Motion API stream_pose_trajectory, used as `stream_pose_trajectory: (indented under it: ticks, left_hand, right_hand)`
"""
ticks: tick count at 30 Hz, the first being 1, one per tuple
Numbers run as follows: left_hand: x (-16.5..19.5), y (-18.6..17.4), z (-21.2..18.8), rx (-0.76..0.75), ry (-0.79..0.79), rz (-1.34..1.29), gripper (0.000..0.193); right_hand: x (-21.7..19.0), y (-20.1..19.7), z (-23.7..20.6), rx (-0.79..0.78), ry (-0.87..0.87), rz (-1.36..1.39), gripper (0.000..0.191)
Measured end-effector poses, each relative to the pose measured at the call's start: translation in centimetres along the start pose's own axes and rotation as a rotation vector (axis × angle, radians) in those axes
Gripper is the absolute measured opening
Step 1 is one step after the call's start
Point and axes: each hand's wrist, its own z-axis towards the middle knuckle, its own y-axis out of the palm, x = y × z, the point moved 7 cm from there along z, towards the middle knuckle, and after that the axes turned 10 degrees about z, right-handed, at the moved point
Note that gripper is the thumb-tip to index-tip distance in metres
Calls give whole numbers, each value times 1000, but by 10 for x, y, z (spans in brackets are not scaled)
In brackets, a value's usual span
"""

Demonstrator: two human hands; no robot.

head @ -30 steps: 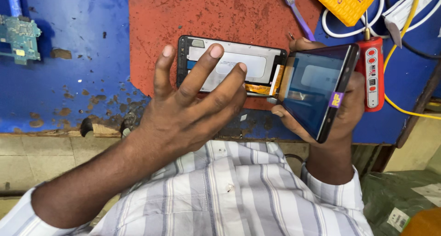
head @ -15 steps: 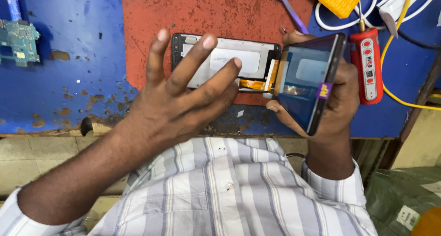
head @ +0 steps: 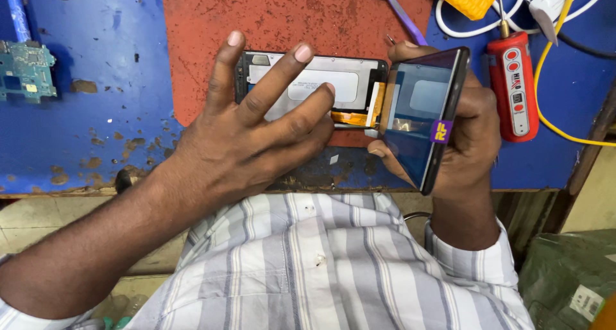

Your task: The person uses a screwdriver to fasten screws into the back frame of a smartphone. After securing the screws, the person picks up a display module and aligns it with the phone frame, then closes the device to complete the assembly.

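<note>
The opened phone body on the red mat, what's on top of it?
The left hand rests its fingers on the opened phone body, over a white panel. What lies under the fingers is hidden.

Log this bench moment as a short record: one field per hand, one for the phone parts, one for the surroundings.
left hand: left hand spread, fingertips pressing on the opened phone body
right hand: right hand grips the detached screen panel, tilted up on edge
link: orange flex ribbon joins body and screen
surface: phone body lies on red mat over blue worktop
nearby: red tool right of the screen, green circuit board far left, purple brush above
</note>
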Motion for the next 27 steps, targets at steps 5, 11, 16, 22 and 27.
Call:
stream_pose_trajectory:
  ticks: [5,11,16,22,27]
  left_hand:
    - [-1,0,-4,1,3,21,28]
    - [-1,-3,-6,13,-5,17,28]
    - [-1,-3,-4,-2,25,26,21]
    - [0,-9,-3,15,14,8,29]
    - [-27,-38,-16,231,-275,-258,35]
  right_hand:
    - [0,2,3,9,-9,59,60]
    - [2,2,1,17,27,83,60]
    - [3,1,-2,15,6,73,60]
    - [4,2,4,-3,17,77,57]
    - [-7,7,16,-164,72,-215,54]
